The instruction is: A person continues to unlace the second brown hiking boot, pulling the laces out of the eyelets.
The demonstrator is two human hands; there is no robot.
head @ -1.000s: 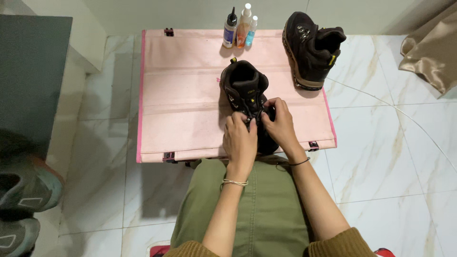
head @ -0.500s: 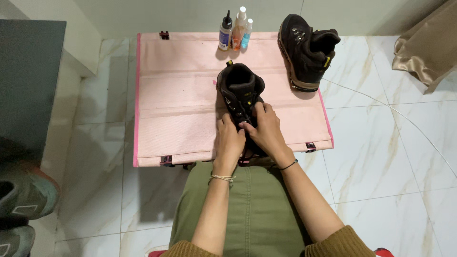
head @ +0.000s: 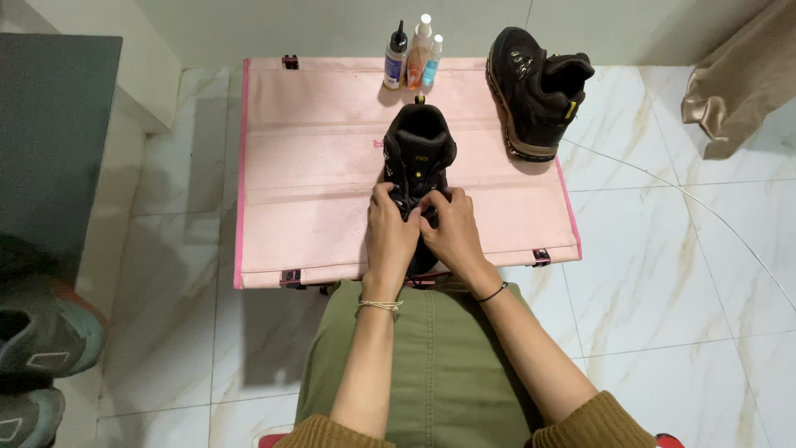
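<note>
Boot [head: 419, 149] stood mid-mat [head: 315, 166], long axis running straight away from the person, heel far. Left hand [head: 391, 232] and right hand [head: 448, 232] met at its near laces, fingers pinched there, equally close.

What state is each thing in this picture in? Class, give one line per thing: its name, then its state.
Near boot: upright on the table, collar open, both hands at its laces.
Left hand: closed on the boot's laces.
Right hand: closed on the boot's laces.
Far boot: lying on its side, untouched.
Three bottles: upright, capped.
Pink folding table: unfolded flat.
</note>
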